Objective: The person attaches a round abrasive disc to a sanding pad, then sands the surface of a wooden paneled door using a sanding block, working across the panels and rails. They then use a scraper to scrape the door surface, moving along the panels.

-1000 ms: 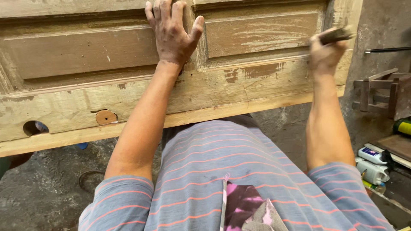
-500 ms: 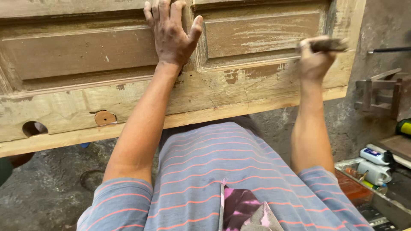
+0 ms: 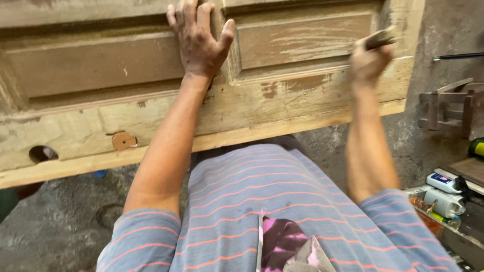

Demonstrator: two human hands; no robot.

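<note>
An old wooden panelled door (image 3: 282, 108) with worn, flaking finish lies flat in front of me, its near edge over my lap. My left hand (image 3: 199, 40) rests flat on the upright strip between two recessed panels, fingers spread. My right hand (image 3: 369, 58) is closed around a small dark-handled tool (image 3: 381, 38), held over the right panel's corner near the door's right edge. What kind of tool it is I cannot tell. A round hole (image 3: 43, 153) and a small round wooden plug (image 3: 124, 140) mark the door's near left part.
A concrete floor (image 3: 55, 221) lies below. At right stand a wooden frame piece (image 3: 446, 108), a thin metal rod (image 3: 456, 56), and a tray (image 3: 471, 244) holding white plastic bottles (image 3: 443, 194) and other small items. My striped shirt fills the lower middle.
My right hand with the tool has moved left and slightly down along the right panel's edge. The left hand has stayed pressed in the same place.
</note>
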